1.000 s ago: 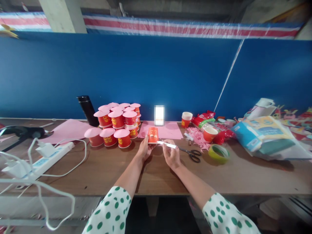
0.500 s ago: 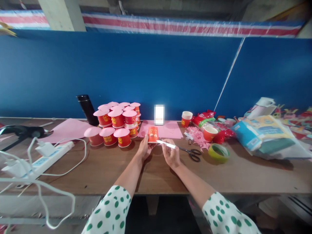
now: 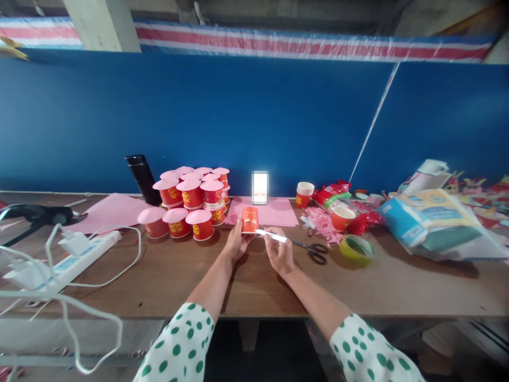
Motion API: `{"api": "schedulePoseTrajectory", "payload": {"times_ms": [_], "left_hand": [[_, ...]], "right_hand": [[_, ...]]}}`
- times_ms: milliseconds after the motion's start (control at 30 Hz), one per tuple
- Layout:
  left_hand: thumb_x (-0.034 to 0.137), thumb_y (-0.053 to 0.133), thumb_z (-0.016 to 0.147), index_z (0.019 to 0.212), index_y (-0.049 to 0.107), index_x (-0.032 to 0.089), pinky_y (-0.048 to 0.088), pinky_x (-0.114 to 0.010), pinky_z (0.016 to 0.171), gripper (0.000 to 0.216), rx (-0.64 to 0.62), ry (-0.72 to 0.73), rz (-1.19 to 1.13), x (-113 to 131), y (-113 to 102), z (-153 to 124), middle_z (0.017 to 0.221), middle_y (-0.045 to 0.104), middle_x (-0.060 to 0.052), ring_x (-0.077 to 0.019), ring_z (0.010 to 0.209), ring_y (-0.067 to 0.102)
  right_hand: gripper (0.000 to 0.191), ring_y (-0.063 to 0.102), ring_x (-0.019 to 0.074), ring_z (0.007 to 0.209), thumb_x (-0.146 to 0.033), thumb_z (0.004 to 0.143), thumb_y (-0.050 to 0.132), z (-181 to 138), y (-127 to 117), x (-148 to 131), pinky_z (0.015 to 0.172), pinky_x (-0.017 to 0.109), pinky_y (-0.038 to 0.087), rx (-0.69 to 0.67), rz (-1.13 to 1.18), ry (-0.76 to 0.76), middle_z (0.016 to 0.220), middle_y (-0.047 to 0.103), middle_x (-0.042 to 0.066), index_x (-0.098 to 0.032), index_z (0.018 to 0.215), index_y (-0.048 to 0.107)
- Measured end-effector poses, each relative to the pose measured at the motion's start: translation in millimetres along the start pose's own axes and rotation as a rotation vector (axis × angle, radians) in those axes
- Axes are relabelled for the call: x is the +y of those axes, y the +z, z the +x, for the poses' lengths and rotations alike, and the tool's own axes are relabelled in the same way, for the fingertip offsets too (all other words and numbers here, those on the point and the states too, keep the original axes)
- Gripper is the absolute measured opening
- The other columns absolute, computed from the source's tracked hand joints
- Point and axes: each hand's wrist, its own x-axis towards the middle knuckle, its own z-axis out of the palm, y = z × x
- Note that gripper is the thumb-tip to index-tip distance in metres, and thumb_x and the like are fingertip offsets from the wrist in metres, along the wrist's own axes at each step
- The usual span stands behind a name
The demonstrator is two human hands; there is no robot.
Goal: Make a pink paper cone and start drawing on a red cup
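Observation:
My left hand (image 3: 236,243) is closed around a red paper cup (image 3: 249,218) with gold print, its pale rim facing me. In my right hand (image 3: 280,255) is a slim white pen (image 3: 275,236), gripped between the fingers. The pen's tip points left and lies at the cup's near rim; whether it touches cannot be made out. Behind the cup a pink paper sheet (image 3: 278,213) lies on the table. Left of my hands stand several red cups (image 3: 191,197) topped with pink paper discs, some stacked on others. Black-handled scissors (image 3: 317,253) lie just right of my right hand.
To the right are a stack of red cups (image 3: 304,195), pink paper scraps (image 3: 323,223), a yellow-green tape roll (image 3: 357,250) and a plastic bag of packs (image 3: 433,223). On the left sit a white power strip (image 3: 85,260) with loose cables and a black flask (image 3: 141,178).

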Motion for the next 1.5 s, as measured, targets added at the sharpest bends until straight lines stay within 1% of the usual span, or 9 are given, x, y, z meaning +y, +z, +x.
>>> {"api": "schedulePoseTrajectory", "payload": {"times_ms": [200, 333, 500, 667, 867, 1033, 1200, 1333, 1500], "left_hand": [[0.046, 0.062, 0.077, 0.093, 0.060, 0.012, 0.052, -0.032, 0.075, 0.037, -0.010, 0.004, 0.010, 1.2, 0.6, -1.3, 0.086, 0.068, -0.010, -0.0186, 0.076, 0.066], [0.047, 0.063, 0.076, 0.093, 0.060, 0.012, 0.051, -0.033, 0.078, 0.038, -0.022, 0.002, 0.018, 1.6, 0.9, -1.8, 0.085, 0.068, -0.011, -0.0193, 0.078, 0.066], [0.045, 0.060, 0.079, 0.093, 0.061, 0.012, 0.050, -0.034, 0.082, 0.036, -0.052, 0.009, 0.019, 1.9, 2.7, -4.1, 0.090, 0.069, -0.012, -0.0202, 0.084, 0.066], [0.044, 0.059, 0.081, 0.094, 0.061, 0.012, 0.050, -0.035, 0.083, 0.035, -0.073, 0.015, 0.031, 1.1, 1.6, -4.4, 0.092, 0.069, -0.013, -0.0203, 0.084, 0.066], [0.044, 0.059, 0.080, 0.093, 0.061, 0.014, 0.050, -0.035, 0.083, 0.033, -0.066, 0.018, 0.036, 0.2, -0.6, -2.7, 0.093, 0.069, -0.012, -0.0211, 0.087, 0.066], [0.042, 0.059, 0.081, 0.089, 0.061, 0.015, 0.049, -0.036, 0.085, 0.029, -0.063, 0.029, 0.047, 0.6, 1.1, -4.0, 0.091, 0.069, -0.013, -0.0216, 0.088, 0.066], [0.041, 0.062, 0.079, 0.089, 0.062, 0.015, 0.049, -0.036, 0.087, 0.028, -0.094, 0.050, 0.045, -0.9, -0.4, -2.8, 0.090, 0.069, -0.011, -0.0202, 0.087, 0.066], [0.041, 0.062, 0.079, 0.089, 0.063, 0.015, 0.049, -0.036, 0.086, 0.028, -0.094, 0.055, 0.056, -1.7, -1.5, -1.8, 0.091, 0.070, -0.011, -0.0201, 0.086, 0.066], [0.041, 0.061, 0.079, 0.089, 0.063, 0.016, 0.049, -0.038, 0.088, 0.027, -0.085, 0.058, 0.065, -0.7, 0.3, -3.5, 0.091, 0.069, -0.011, -0.0215, 0.088, 0.066]], "right_hand": [[0.018, 0.057, 0.0146, 0.063, -0.029, 0.091, 0.043, -0.5, -0.7, -0.4, 0.064, 0.026, 0.047, -0.012, 0.022, 0.001, 0.078, 0.063, 0.005, -0.019, 0.088, 0.058], [0.019, 0.055, 0.0135, 0.059, -0.029, 0.091, 0.044, -0.6, 0.3, 1.3, 0.061, 0.025, 0.046, -0.034, 0.018, 0.010, 0.079, 0.064, 0.005, -0.018, 0.091, 0.059], [0.018, 0.055, 0.0133, 0.062, -0.028, 0.092, 0.044, -1.1, 1.8, 3.8, 0.062, 0.025, 0.046, -0.044, -0.008, 0.004, 0.083, 0.064, 0.006, -0.018, 0.094, 0.059], [0.018, 0.054, 0.0128, 0.058, -0.028, 0.092, 0.044, -0.5, 1.7, 3.0, 0.058, 0.024, 0.044, -0.075, -0.014, 0.012, 0.078, 0.063, 0.003, -0.018, 0.093, 0.059], [0.021, 0.057, 0.0151, 0.067, -0.028, 0.093, 0.043, 0.1, 0.7, 3.0, 0.065, 0.027, 0.046, -0.015, -0.008, 0.004, 0.082, 0.064, 0.007, -0.017, 0.091, 0.060], [0.020, 0.056, 0.0146, 0.065, -0.029, 0.092, 0.043, -0.4, 0.6, 1.7, 0.062, 0.025, 0.046, -0.055, 0.001, -0.002, 0.083, 0.063, 0.006, -0.018, 0.095, 0.059], [0.018, 0.055, 0.0138, 0.062, -0.029, 0.092, 0.044, -0.2, 2.0, 0.3, 0.062, 0.025, 0.045, -0.056, -0.009, -0.014, 0.084, 0.064, 0.005, -0.018, 0.095, 0.059], [0.018, 0.052, 0.0130, 0.058, -0.028, 0.091, 0.044, 0.0, 2.9, 1.3, 0.059, 0.025, 0.045, -0.055, -0.020, -0.013, 0.083, 0.063, 0.005, -0.017, 0.094, 0.058], [0.019, 0.056, 0.0145, 0.065, -0.027, 0.092, 0.043, 0.3, 1.9, 0.6, 0.063, 0.026, 0.046, -0.043, -0.022, -0.032, 0.083, 0.063, 0.006, -0.018, 0.094, 0.058]]}}
